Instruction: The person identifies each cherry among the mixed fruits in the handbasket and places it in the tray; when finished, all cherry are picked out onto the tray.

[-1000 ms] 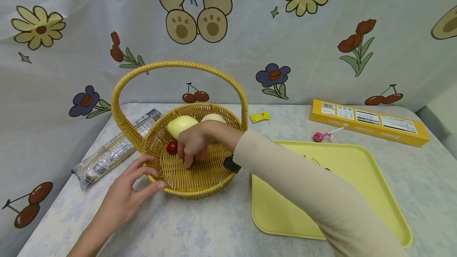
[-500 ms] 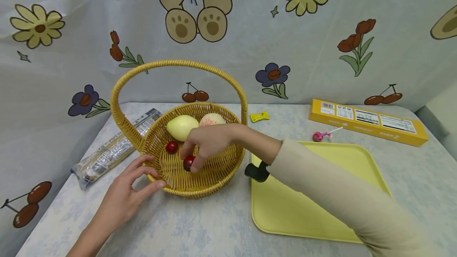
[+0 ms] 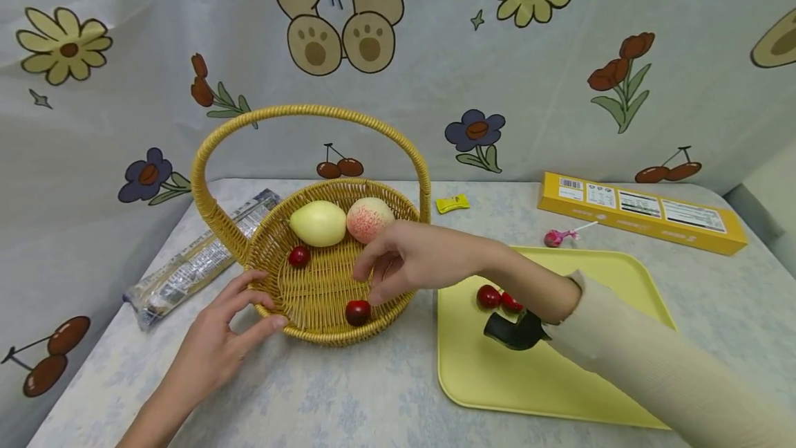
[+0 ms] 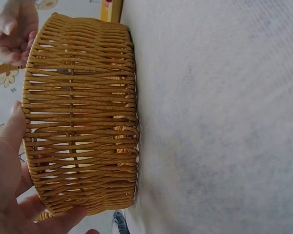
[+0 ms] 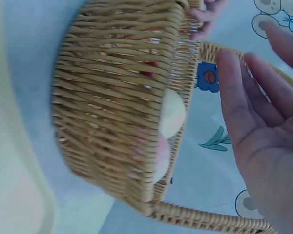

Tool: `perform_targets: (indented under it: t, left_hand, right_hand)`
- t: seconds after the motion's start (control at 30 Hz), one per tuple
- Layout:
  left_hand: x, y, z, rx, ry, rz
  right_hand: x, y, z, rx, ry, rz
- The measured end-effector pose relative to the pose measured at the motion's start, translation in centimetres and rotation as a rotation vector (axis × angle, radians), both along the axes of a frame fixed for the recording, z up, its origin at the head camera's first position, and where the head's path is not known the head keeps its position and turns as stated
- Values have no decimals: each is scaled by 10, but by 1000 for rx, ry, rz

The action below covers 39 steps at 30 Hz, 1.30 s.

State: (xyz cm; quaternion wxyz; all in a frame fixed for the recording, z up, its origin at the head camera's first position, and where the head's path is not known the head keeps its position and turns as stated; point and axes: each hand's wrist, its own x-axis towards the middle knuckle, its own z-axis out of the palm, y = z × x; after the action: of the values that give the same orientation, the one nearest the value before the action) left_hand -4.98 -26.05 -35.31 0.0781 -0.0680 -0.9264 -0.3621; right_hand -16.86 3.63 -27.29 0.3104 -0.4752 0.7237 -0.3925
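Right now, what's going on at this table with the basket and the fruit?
A person is handling small red fruit between a wicker basket and a yellow tray. The left hand rests on the basket's near rim. The right hand hovers over the basket's right edge with loose, empty fingers. One cherry lies just below it inside the basket, another farther back near a pear and a peach. Two red fruits sit on the tray.

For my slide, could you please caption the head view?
Left hand steadies a wicker basket while the right hand hovers open above a cherry.
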Motion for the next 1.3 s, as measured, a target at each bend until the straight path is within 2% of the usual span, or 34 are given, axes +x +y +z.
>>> perform_targets:
  t: [0.17,0.27,0.4,0.63,0.9,0.97,1.1,1.3]
  left_hand:
    - [0,-1,0,-4,3,0]
    - [0,-1,-1,-4,3,-3]
    - [-1,0,-1,-7,6,-6]
    - [-1,1,-1,0,-6,-5]
    - [0,1,-1,-8,1,-2]
    - [0,1,-1,-9,2,-4]
    - [0,2,0,-8,-5,-1]
    - [1,1,0,1,-6,1]
  right_hand:
    - [6,8,-10,20,-8,-63]
    - [5,7,-15,44,7,-53]
    - [1,-2,-19,102,63,1]
    - [-6,-30,-35,260,271,121]
    - [-8,-47,-47,264,290,184]
    - [-7,-47,-48,263,292,174]
    - [-4,-42,-44,246,310,86]
    - [1,-29,-35,119,336,-31]
